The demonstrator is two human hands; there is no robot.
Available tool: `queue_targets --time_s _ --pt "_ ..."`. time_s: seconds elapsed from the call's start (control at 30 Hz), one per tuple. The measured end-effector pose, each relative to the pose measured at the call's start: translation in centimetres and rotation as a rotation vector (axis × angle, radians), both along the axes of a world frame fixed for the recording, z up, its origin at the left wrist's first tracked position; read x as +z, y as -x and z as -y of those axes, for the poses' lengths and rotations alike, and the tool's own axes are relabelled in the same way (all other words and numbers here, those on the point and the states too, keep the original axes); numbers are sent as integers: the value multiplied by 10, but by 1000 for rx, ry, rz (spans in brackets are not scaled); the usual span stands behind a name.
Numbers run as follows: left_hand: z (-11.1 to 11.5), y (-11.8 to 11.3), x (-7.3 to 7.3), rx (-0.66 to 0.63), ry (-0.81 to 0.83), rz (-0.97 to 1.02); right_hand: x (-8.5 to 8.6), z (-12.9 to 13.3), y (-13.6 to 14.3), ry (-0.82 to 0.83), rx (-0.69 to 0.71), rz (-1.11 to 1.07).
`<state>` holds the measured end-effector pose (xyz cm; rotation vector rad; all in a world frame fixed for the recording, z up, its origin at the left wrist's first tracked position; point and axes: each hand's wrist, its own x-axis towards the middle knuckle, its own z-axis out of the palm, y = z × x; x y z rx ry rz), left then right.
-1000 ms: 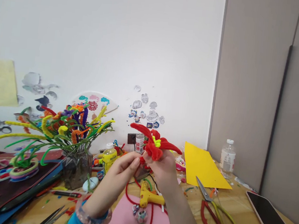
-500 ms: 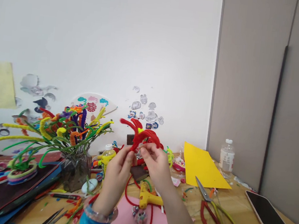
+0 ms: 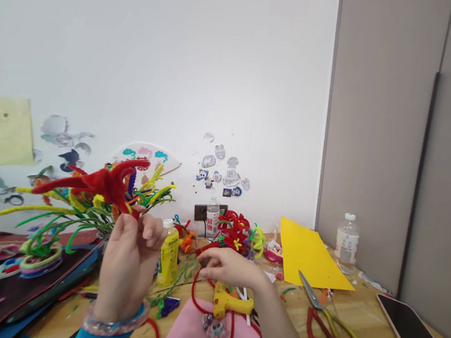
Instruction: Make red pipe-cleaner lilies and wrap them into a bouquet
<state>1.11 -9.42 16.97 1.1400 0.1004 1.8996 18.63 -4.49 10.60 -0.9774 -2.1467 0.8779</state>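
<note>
My left hand (image 3: 128, 253) is raised at centre left, thumb and finger pinched on the base of a red pipe-cleaner flower (image 3: 101, 183). Its long fuzzy petals spread left and upward, in front of a bunch of colourful pipe-cleaner stems (image 3: 82, 215). Over the middle of the table, my right hand (image 3: 226, 267) hovers with bent fingers, apart from the flower; whether it holds anything is hidden. Just below it lies a yellow glue gun (image 3: 230, 302) on a pink sheet (image 3: 191, 330), beside a loop of red pipe cleaner (image 3: 231, 332).
Scissors (image 3: 327, 332) and a phone (image 3: 418, 335) lie at the right, near yellow paper (image 3: 309, 254) and a clear bottle (image 3: 346, 242). A yellow bottle (image 3: 168, 255) stands between my hands. Red pipe-cleaner flowers (image 3: 237, 230) sit behind my right hand.
My left hand has carried the red flower left and tilted it sideways. My right hand has let go of it and dropped lower. The view has shifted slightly.
</note>
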Motion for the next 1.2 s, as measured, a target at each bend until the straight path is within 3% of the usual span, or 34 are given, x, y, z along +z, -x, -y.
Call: queue_targets --time_s 0.17,0.33,0.57,0.9,1.07,1.2 --pt "-1 11 3 78 -10 73 -7 -9 -28 30 113 -72" --pt "0 18 7 151 -58 112 -13 -12 -57 240 246 -282" --pt "-8 21 5 198 -10 161 -17 -17 -60 180 148 -603" --pt "-21 3 -9 142 87 64 -21 -45 -25 -76 -176 -1286" --pt "-24 -5 -16 136 155 -52 -6 -29 -24 -165 -244 -1324" --pt "-25 -16 -20 84 176 -87 11 -6 -15 -291 -232 -1016"
